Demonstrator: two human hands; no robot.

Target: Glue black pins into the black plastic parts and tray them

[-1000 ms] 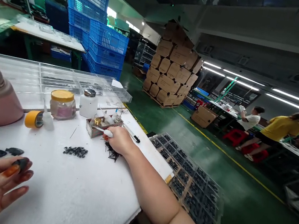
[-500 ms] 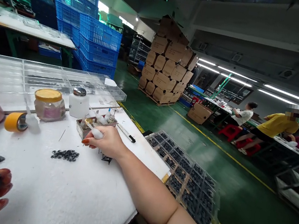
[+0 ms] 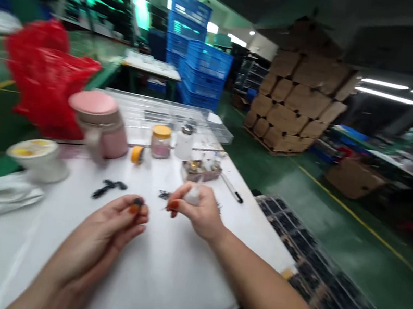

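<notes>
Between the thumb and fingers of my left hand is a small black plastic part. My right hand, just across from it, is closed around a small white squeeze bottle. A thin tip, blurred by motion, sticks out near my right fingertips towards the left hand. Small black rings lie on the white tabletop, partly hidden by my right hand. Several black plastic pieces lie beyond my left hand. Behind my right hand stands a small box holding little bottles.
At the back are a yellow-lidded jar, a metal-topped white bottle, a yellow tape roll and a pink mug. A cutter knife lies right. White gloves and a white cup are left. Compartment trays stand beyond the right edge.
The view has swung left, bringing in the mug, cup, gloves and red bag. My right hand has come back from the small box with the white bottle, closer to my left hand.
</notes>
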